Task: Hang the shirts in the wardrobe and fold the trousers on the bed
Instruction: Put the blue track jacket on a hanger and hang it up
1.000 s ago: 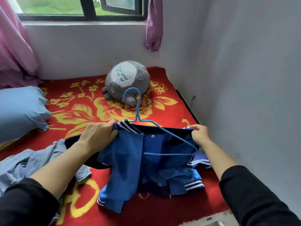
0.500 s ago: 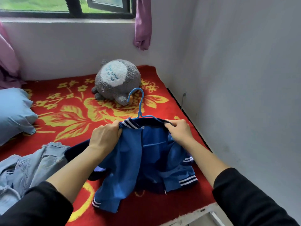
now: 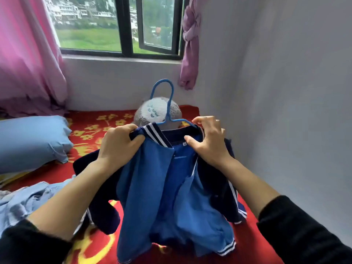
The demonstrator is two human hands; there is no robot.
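Above the red floral bed, the left hand clenches its grip on a blue fabric shirt with a striped collar. The right hand pinches the collar's other side in its grip, against a thin blue hanger.

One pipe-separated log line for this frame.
step: shirt onto hanger | left hand: grips collar | right hand: pinches collar at hanger arm | jeans: heaped on bed, left
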